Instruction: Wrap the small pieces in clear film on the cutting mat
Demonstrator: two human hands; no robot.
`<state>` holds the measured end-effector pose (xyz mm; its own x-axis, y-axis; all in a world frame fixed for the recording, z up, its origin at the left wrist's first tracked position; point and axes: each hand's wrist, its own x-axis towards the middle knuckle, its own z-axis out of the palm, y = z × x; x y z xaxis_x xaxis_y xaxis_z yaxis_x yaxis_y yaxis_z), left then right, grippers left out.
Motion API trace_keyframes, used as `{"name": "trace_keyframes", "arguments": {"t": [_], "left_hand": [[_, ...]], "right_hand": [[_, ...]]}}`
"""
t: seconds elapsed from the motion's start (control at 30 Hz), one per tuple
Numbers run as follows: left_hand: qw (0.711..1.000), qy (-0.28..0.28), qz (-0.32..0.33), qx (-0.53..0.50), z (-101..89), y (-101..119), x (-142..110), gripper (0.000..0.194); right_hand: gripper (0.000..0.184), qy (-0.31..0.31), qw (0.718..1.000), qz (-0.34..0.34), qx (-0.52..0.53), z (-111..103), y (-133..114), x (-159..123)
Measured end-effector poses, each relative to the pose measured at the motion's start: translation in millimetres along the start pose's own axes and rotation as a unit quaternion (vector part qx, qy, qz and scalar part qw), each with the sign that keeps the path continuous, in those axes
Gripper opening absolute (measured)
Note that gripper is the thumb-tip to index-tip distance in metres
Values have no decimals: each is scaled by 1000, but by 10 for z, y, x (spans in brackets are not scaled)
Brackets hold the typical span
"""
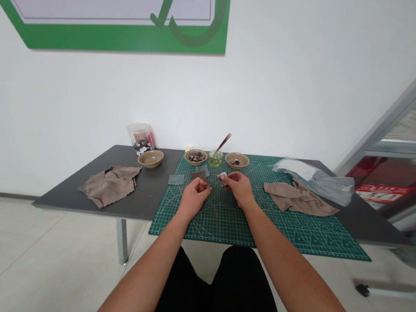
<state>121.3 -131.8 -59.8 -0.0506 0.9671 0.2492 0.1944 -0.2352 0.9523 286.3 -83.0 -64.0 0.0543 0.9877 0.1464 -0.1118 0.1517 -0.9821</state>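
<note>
My left hand (195, 193) rests on the green cutting mat (260, 227), fingers curled in a pinch around something small and dark that I cannot make out. My right hand (238, 185) is beside it, fingers closed on a small pale piece (222, 177). Just beyond the hands lie a brown patch (198, 175) and a grey-blue patch (176, 179). Behind them stand a bowl of dark pieces (195, 156), a small glass with sticks (216, 157) and another bowl (237, 160).
A dark grey table (75, 196) stands against a white wall. Beige cloths lie at left (110, 185) and right (297, 197). An empty bowl (150, 158), a plastic jar (141, 138) and a clear plastic bag (318, 181) are also there. A metal rack (412, 144) stands at right.
</note>
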Motion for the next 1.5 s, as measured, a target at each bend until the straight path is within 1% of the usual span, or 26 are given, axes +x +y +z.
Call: {"name": "trace_keyframes", "arguments": {"t": [0.1,0.17,0.33,0.53,0.6,0.7,0.83,0.93,1.13,1.27,1.4,1.5], "left_hand": [[1000,-7,5,-1,2,5,5,15],[1000,-9,18,6,-1,1,12,14],[1000,-14,15,21,-2,-7,24,12],[991,10,20,131,34,73,-2,7],[991,5,23,135,40,85,-2,6],[994,-11,20,111,36,50,16,9],[999,-25,15,43,23,-25,39,12],[999,-28,9,22,16,-30,40,13],[998,-20,15,51,14,29,13,10],[996,-32,28,81,24,31,-2,8],[997,-19,16,68,20,22,-3,8],[997,-18,16,73,21,32,-7,7]], "right_hand": [[49,-15,999,-12,34,-10,14,9],[51,-34,998,-4,45,-12,15,6],[39,-83,990,47,106,25,-15,-48],[30,-139,975,96,144,73,-50,-115],[29,-160,972,97,142,77,-42,-118],[27,-190,972,81,115,76,-18,-115],[24,-192,976,58,83,77,-3,-116],[22,-190,978,58,70,82,-20,-125],[26,-192,974,92,76,90,-67,-139],[25,-192,973,100,78,83,-63,-126],[27,-198,968,121,97,70,-56,-117],[26,-201,967,123,100,66,-46,-116]]}}
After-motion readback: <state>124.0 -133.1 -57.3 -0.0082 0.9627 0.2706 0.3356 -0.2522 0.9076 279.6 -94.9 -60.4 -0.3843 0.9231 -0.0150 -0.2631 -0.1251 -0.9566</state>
